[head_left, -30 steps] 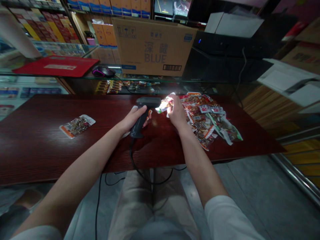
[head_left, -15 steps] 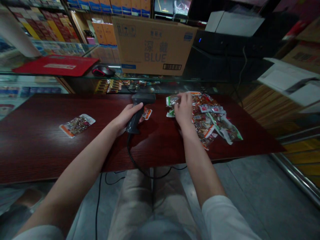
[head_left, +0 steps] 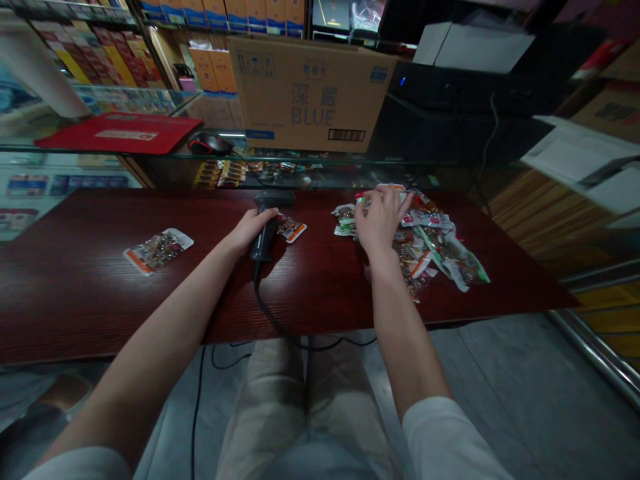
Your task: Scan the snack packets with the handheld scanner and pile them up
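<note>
My left hand (head_left: 249, 230) is wrapped round the handle of a black barcode scanner (head_left: 267, 220) that rests low on the dark red table (head_left: 90, 300). Its cable (head_left: 273, 313) runs off the near edge. Just right of the scanner lies one small snack packet (head_left: 291, 230). My right hand (head_left: 381, 217) lies with fingers spread on top of a pile of snack packets (head_left: 435, 247) at the right of the table. Nothing shows in its grip.
A single snack packet (head_left: 157, 250) lies at the table's left. Behind the table runs a glass counter with a red mat (head_left: 120, 131), a computer mouse (head_left: 209, 143) and a cardboard box marked BLUE (head_left: 310, 93). Shelves of goods stand beyond.
My right hand held a packet up by the scanner, then lowered it onto the pile and now rests spread on it. My left hand lowered the scanner toward the table.
</note>
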Demonstrator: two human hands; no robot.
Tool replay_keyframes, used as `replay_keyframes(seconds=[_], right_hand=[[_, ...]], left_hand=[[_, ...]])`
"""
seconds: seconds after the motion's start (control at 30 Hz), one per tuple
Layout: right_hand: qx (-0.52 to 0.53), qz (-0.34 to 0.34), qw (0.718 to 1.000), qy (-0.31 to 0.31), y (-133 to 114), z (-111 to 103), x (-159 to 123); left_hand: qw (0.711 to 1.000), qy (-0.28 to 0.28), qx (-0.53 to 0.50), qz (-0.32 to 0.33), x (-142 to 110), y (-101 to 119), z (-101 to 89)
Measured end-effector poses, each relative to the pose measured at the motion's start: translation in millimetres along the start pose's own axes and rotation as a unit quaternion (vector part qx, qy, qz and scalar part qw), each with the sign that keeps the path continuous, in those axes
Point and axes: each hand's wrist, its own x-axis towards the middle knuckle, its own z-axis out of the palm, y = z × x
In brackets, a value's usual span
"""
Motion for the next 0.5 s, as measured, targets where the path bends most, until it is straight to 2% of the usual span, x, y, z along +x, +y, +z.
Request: replay_keyframes(seconds=[0.07, 0.17, 0.23, 0.3, 0.4, 0.5], right_hand=[[0.066, -0.07, 0.995, -0.038, -10.8, 6.6, -4.5], [0.144, -0.142, 0.97, -0.136, -29.2, 25.9, -18.3], [0.145, -0.142, 0.958, -0.2, -38.1, 39.4, -28.1], [0.124, -0.145, 0.954, -0.233, -42.1, 49.3, -34.7], [0.111, -0.148, 0.953, -0.239, -40.4, 55.7, -37.0], [0.126, -0.123, 0.955, -0.239, -36.3, 56.7, -33.6]], left_hand=[[1.0, -0.005, -0.029, -0.004, -0.3, 0.2, -0.5], [0.997, -0.013, -0.082, -0.009, -0.6, 0.7, 0.2], [0.994, -0.015, -0.108, -0.005, -1.5, 1.3, 2.4], [0.993, -0.02, -0.119, -0.001, -2.8, 1.7, 5.5], [0.989, -0.038, -0.142, 0.013, -3.9, 1.3, 9.6], [0.985, -0.039, -0.167, 0.034, -3.8, -0.1, 11.4]])
